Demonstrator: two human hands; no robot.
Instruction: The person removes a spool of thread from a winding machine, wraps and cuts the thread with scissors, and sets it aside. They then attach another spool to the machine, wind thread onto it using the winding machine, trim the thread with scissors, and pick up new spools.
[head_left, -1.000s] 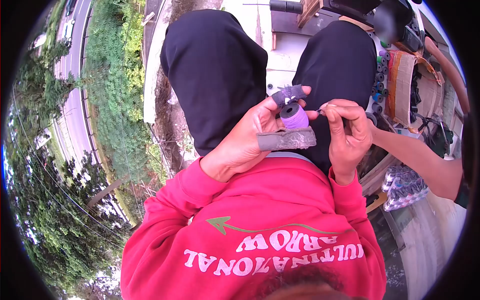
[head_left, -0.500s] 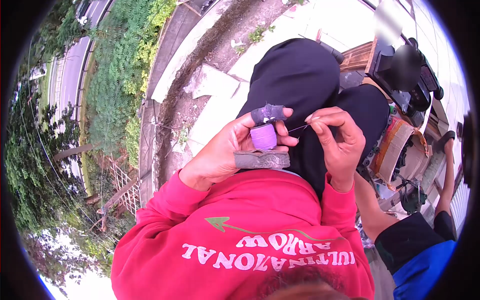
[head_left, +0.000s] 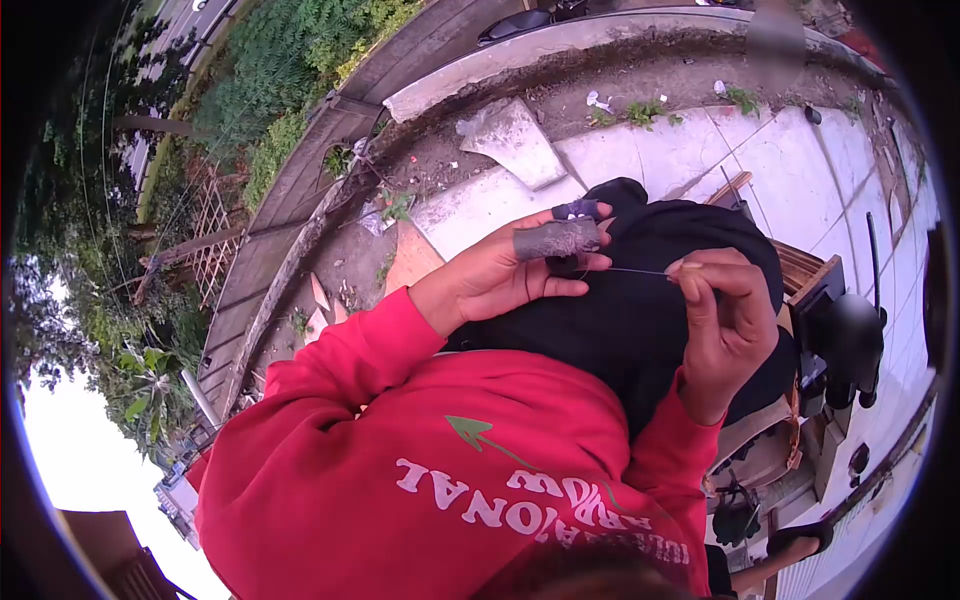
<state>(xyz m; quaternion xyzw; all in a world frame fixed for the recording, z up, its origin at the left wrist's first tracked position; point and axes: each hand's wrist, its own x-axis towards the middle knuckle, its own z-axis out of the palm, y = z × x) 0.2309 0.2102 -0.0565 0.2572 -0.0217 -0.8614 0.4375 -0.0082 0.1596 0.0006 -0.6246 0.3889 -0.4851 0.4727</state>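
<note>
Two digits of my left hand (head_left: 500,265) are wrapped, one in a grey cloth band (head_left: 555,240) and one in a dark purple band (head_left: 581,210). The hand is closed around a spool of purple thread, now almost wholly hidden behind the wrapped digits. From it a thin thread (head_left: 638,271) runs taut to the right, above my dark trousers. My right hand (head_left: 728,315) pinches the thread's other end between thumb and forefinger, its remaining fingers curled. Whether a needle is in that pinch is too small to tell.
My lap in black trousers (head_left: 650,330) lies under both hands. Beyond it are pale paving (head_left: 680,150), a broken slab (head_left: 515,145) and a low curved wall (head_left: 600,35). To the right stand a wooden box (head_left: 808,275) and dark equipment (head_left: 850,350); another person's foot (head_left: 800,545) is at lower right.
The view has swung round. My left hand has turned, so the spool that showed between its fingers is now hidden. My right hand is farther from it, with a longer stretch of thread between them.
</note>
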